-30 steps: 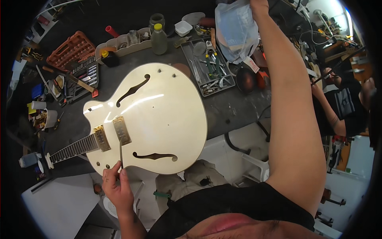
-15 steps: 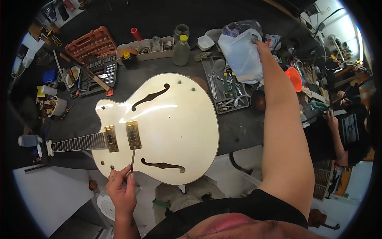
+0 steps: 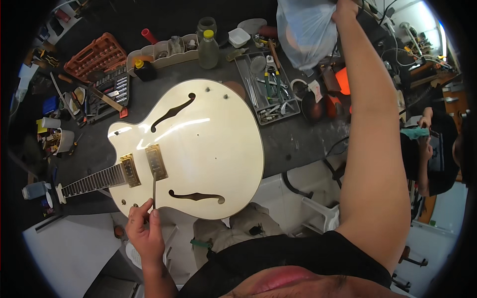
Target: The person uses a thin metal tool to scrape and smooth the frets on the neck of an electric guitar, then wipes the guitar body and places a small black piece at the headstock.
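A cream hollow-body guitar (image 3: 213,139) lies on the dark workbench (image 3: 308,149), neck to the left, with gold pickups (image 3: 130,170) and f-holes. My left hand (image 3: 147,228) pinches a thin rod (image 3: 154,191) at the guitar's lower edge; the rod's upper end reaches the pickup (image 3: 155,161) nearer the middle. My right hand (image 3: 346,11), arm stretched far forward, grips a translucent plastic bag (image 3: 305,35) at the top edge, its fingertips partly hidden. Below the bag is a grey tray of pliers and small tools (image 3: 268,92).
An orange socket case (image 3: 94,54), organiser (image 3: 159,59), yellow-capped bottles (image 3: 208,52) and clutter line the bench. An orange object (image 3: 343,79) lies beside my right arm. A co-worker (image 3: 430,164) at right holds teal cloth (image 3: 416,133). A chair (image 3: 318,213) stands below the bench.
Since half a second ago, my right hand has moved farther forward and right with the bag. My left hand stays on the rod at the guitar. The head view has shifted.
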The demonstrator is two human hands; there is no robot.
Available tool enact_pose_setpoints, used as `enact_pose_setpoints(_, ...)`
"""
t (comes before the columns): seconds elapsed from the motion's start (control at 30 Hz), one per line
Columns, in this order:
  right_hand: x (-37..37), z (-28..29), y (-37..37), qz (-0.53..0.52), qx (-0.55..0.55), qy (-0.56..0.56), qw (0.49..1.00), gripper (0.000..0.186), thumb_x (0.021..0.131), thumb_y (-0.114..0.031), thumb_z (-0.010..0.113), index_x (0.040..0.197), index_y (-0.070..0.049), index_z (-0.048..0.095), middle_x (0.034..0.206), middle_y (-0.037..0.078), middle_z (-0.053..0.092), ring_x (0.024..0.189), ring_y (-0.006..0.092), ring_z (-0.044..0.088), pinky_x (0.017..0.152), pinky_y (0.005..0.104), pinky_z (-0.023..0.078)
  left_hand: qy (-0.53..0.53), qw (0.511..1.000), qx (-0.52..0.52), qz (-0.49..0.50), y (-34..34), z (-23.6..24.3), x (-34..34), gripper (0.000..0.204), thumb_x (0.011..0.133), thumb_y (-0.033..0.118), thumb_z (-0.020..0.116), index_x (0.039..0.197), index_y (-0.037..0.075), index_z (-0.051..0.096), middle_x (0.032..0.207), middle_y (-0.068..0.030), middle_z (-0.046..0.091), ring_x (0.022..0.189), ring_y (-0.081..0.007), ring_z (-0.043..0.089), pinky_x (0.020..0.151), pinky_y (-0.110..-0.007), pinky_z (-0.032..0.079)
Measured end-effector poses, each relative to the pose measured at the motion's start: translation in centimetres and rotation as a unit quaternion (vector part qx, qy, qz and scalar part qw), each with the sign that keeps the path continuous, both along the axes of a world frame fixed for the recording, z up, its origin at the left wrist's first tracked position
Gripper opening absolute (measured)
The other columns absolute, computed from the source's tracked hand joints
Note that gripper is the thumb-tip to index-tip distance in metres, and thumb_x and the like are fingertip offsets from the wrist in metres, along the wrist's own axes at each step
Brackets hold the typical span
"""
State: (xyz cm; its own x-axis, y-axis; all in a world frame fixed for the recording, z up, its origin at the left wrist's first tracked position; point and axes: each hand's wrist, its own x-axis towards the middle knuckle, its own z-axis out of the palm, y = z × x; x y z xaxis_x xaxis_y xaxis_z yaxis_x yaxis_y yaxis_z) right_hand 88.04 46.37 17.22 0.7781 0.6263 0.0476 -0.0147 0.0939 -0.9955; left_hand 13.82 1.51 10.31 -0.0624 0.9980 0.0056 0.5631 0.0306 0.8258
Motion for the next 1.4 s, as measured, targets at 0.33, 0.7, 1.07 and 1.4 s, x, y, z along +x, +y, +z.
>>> enact_pose_setpoints(0.33,8.1,-1.4,3.2,-0.309,-0.409,-0.422,0.748,0.046,0.107,-0.033,0.064,0.141,-0.003,0.067,0.149,0.026,0.067,0.133,0.0441,0.065,0.111,0.0545,0.050,-0.027,0.999,-0.009,-0.020,0.5,-0.2,0.3,0.023,0.098,-0.002,0.075,0.121,-0.006,0.079,0.083,-0.0054,0.058,0.077,-0.0149,0.054,0.072,-0.030,0.043)
enact_pose_setpoints(0.7,3.1,-8.3,5.7,-0.014,-0.500,-0.590,0.634,0.080,0.095,-0.049,0.069,0.156,0.002,0.055,0.159,0.027,0.059,0.147,0.0456,0.058,0.119,0.0609,0.043,-0.003,0.999,0.003,0.040,-0.1,0.4,-1.0,0.026,0.098,-0.003,0.072,0.123,-0.004,0.078,0.085,-0.0076,0.062,0.075,-0.0172,0.058,0.071,-0.032,0.046)
enact_pose_setpoints(1.07,-23.6,-5.5,-16.4,0.009,-0.115,-0.645,0.755,0.064,0.094,-0.011,0.073,0.153,0.008,0.056,0.150,0.025,0.066,0.135,0.0352,0.067,0.120,0.0424,0.048,0.071,0.988,0.020,0.138,-3.3,-2.2,-5.7,0.026,0.098,0.000,0.073,0.123,0.000,0.077,0.086,-0.0091,0.068,0.080,-0.0225,0.064,0.076,-0.036,0.050)
enact_pose_setpoints(1.4,-58.3,-12.7,-24.2,0.610,0.128,-0.392,0.677,0.029,0.091,-0.007,0.072,0.119,-0.005,0.076,0.127,0.014,0.076,0.125,0.0350,0.068,0.107,0.0452,0.054,-0.047,0.965,0.023,0.258,-0.1,-4.6,-7.2,0.022,0.106,0.006,0.074,0.126,-0.001,0.076,0.092,-0.0062,0.074,0.086,-0.0120,0.070,0.082,-0.029,0.054)
